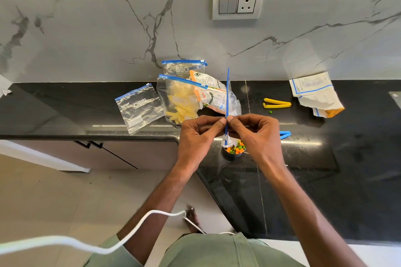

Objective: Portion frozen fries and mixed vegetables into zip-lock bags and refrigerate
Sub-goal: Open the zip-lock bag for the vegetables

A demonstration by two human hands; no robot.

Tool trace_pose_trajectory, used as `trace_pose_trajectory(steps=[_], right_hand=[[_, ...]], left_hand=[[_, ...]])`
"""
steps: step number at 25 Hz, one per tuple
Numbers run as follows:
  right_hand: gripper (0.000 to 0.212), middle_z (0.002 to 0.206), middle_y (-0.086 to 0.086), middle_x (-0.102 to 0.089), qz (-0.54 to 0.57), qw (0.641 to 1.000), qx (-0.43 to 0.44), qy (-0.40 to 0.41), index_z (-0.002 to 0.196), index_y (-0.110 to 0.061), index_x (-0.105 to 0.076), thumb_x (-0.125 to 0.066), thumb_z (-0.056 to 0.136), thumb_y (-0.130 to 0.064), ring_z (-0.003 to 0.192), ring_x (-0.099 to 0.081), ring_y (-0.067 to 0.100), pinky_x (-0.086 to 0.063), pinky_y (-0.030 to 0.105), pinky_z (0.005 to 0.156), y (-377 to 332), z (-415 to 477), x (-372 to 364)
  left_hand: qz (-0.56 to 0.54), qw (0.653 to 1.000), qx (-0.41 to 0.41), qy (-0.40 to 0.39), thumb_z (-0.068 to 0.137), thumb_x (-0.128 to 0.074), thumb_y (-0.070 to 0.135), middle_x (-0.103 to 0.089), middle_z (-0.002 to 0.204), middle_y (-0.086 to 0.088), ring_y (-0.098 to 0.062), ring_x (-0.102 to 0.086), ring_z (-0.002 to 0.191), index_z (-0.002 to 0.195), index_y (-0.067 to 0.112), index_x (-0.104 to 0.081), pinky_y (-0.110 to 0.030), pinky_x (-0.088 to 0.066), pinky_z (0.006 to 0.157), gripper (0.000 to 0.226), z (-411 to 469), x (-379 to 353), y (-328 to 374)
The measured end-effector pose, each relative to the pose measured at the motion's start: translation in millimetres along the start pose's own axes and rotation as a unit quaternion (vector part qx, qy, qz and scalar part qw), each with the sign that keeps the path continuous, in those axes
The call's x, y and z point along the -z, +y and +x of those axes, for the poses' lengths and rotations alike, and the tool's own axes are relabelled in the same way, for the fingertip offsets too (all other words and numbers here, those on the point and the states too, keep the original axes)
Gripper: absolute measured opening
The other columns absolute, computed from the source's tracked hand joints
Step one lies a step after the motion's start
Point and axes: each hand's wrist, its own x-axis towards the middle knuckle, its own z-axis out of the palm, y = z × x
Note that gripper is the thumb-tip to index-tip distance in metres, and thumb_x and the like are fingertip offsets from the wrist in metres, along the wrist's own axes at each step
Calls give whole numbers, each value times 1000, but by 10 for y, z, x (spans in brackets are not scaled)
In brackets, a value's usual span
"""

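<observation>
The left hand (197, 134) and the right hand (256, 134) meet in the centre of the frame. Each one pinches, between thumb and forefinger, the clear zip-lock bag with a blue seal strip (227, 93). The bag is seen from its edge, and the strip stands nearly upright above the fingertips. Just below the hands, green peas and orange carrot pieces (236, 148) lie in a small round metal cup (233, 154) on the glossy black stone surface (65, 110).

Behind the hands lies a clear zip-lock bag of pale yellow fries (180, 104), and an orange and white printed packet (211, 93) rests on its right side. Another clear bag with a blue strip (182, 67) stands behind them against the marble wall. To the left an empty flat zip-lock bag (138, 107) lies on the surface. To the right of the hands there are a yellow plastic clip (276, 103), a single green pea (270, 112) and a blue plastic clip (284, 134). A torn white and orange packet (314, 93) lies further right.
</observation>
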Motion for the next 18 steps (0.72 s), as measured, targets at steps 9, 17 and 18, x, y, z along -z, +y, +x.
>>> trace_pose_trajectory(steps=[9, 17, 18], right_hand=[[23, 95, 11, -80, 0, 1000, -7, -12, 104, -3, -79, -79, 91, -23, 85, -79, 23, -65, 50, 84, -42, 7, -25], [16, 87, 10, -80, 7, 1000, -15, -14, 101, -2, -79, -77, 94, -17, 77, -79, 21, -66, 39, 78, -111, 37, -57], [17, 87, 10, -80, 3, 1000, -13, -12, 101, -2, -79, -77, 94, -17, 76, -79, 20, -66, 38, 78, -114, 42, -60]], left_hand=[[16, 1000, -4, -24, 94, -69, 2, -80, 94, -10, -26, -78, 88, 104, 4, -77, -29, -62, 79, 13, 44, 73, 65], [76, 997, -14, -15, 90, -76, 6, -79, 92, -9, -27, -78, 86, 102, 1, -77, -40, -64, 83, 13, 65, 125, 45], [80, 997, -13, -13, 90, -76, 6, -79, 92, -9, -26, -78, 86, 102, 1, -77, -41, -64, 83, 13, 69, 124, 48]])
